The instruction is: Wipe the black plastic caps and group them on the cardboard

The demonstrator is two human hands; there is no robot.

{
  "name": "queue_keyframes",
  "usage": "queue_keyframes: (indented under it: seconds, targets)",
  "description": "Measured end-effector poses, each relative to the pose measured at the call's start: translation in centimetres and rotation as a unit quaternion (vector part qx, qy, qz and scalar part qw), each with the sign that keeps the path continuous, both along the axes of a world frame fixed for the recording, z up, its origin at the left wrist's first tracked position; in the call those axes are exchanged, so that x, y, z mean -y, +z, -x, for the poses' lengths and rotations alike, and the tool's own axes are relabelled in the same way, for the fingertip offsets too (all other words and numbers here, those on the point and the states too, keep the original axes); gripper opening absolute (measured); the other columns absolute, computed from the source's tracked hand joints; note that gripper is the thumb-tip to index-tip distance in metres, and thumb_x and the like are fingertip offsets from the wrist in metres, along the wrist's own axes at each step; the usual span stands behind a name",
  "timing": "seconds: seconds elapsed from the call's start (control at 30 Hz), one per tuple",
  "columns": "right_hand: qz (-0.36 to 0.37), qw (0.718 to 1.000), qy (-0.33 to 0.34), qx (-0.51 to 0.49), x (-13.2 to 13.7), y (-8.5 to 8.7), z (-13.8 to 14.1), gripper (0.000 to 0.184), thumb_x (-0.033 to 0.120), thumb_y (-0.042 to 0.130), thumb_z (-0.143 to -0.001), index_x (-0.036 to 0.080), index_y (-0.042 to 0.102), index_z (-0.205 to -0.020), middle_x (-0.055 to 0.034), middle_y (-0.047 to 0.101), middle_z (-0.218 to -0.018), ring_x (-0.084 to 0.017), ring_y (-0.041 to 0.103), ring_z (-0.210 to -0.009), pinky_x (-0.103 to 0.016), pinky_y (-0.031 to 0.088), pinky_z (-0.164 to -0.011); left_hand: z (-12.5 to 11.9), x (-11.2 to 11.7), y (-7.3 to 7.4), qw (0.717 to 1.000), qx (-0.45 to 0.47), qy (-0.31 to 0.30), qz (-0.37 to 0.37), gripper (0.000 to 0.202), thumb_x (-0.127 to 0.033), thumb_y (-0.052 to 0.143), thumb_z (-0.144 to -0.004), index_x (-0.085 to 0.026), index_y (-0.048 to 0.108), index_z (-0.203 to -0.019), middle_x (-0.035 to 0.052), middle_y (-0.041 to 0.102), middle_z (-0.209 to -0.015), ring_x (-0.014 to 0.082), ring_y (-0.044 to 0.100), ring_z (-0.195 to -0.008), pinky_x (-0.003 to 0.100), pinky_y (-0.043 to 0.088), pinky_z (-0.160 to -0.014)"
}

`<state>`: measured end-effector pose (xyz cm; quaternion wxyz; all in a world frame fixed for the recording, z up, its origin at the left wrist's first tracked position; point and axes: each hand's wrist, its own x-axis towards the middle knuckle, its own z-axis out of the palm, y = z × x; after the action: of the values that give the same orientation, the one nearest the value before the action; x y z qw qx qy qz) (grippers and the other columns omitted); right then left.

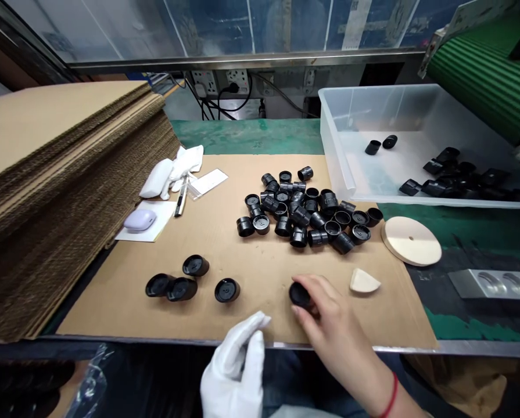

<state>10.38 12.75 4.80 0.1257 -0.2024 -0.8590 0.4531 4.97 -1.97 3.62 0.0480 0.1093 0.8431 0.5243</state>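
Near the front edge of the counter, the bare right hand arches down from a bent wrist and pinches one black cap against the cardboard sheet, probably to steady it. Beside it the white-gloved left hand hangs loosely curled and empty. Four caps lie set apart on the left, seemingly sorted, well clear of the heap beside the clear bin.

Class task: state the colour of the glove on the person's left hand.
White; the glove shows best in the head view.
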Motion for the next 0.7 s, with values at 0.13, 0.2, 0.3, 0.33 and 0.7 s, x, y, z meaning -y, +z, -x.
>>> queue_keyframes:
  seconds: [0.13, 0.2, 0.3, 0.33, 0.7]
  targets:
    - [0.043, 0.996, 0.083, 0.007, 2.0, -0.4, 4.0, 0.054, 0.004, 0.047, -0.081, 0.017, 0.043, -0.134, -0.0094, 0.053, -0.125, -0.020, 0.055, -0.111, -0.034, 0.048, -0.097, 1.2, 1.2, 0.0, 0.994, 0.102, 0.008, -0.035, 0.027, -0.041, 0.062, -0.075, -0.020, 0.069, -0.090, 0.0040, 0.073, -0.091, 0.0178, 0.068, -0.085, 0.023, 0.058, -0.075]
    - [0.040, 0.991, 0.131, -0.015, 2.9, -0.1, 5.8, 0.058, 0.001, 0.043, -0.081, 0.016, 0.039, -0.137, -0.0081, 0.052, -0.127, -0.016, 0.054, -0.113, -0.027, 0.045, -0.099, 1.7, 1.4, 0.2, 0.986, 0.148, 0.040, -0.059, 0.033, -0.044, 0.062, -0.075, -0.021, 0.067, -0.098, 0.0046, 0.071, -0.101, 0.0176, 0.066, -0.094, 0.021, 0.056, -0.079]
    - [-0.027, 0.985, 0.169, -0.015, 3.0, 0.7, 8.5, 0.056, 0.003, 0.042, -0.084, 0.015, 0.036, -0.138, -0.0070, 0.055, -0.126, -0.012, 0.056, -0.111, -0.020, 0.046, -0.096, 2.8, 1.2, 0.3, 0.974, 0.176, 0.083, -0.112, 0.043, -0.047, 0.059, -0.078, -0.028, 0.057, -0.116, 0.0026, 0.063, -0.119, 0.0166, 0.062, -0.105, 0.019, 0.055, -0.081]
    - [-0.058, 0.984, 0.166, -0.007, 2.7, 1.0, 9.6, 0.053, 0.005, 0.043, -0.085, 0.015, 0.038, -0.137, -0.0076, 0.053, -0.127, -0.013, 0.056, -0.111, -0.021, 0.047, -0.095, 3.2, 1.1, 0.3, 0.970, 0.183, 0.086, -0.133, 0.045, -0.047, 0.058, -0.079, -0.031, 0.053, -0.121, 0.0017, 0.061, -0.123, 0.0165, 0.061, -0.108, 0.018, 0.055, -0.080]
    - [-0.115, 0.986, 0.113, 0.042, -1.7, 3.8, 12.2, 0.013, 0.022, 0.053, -0.087, 0.015, 0.064, -0.091, -0.0089, 0.064, -0.094, -0.021, 0.063, -0.089, -0.031, 0.048, -0.077, 2.7, 2.2, -1.0, 0.997, -0.040, -0.048, -0.033, 0.045, -0.030, 0.061, -0.079, -0.025, 0.050, -0.122, 0.0069, 0.060, -0.122, 0.0221, 0.055, -0.116, 0.038, 0.045, -0.102]
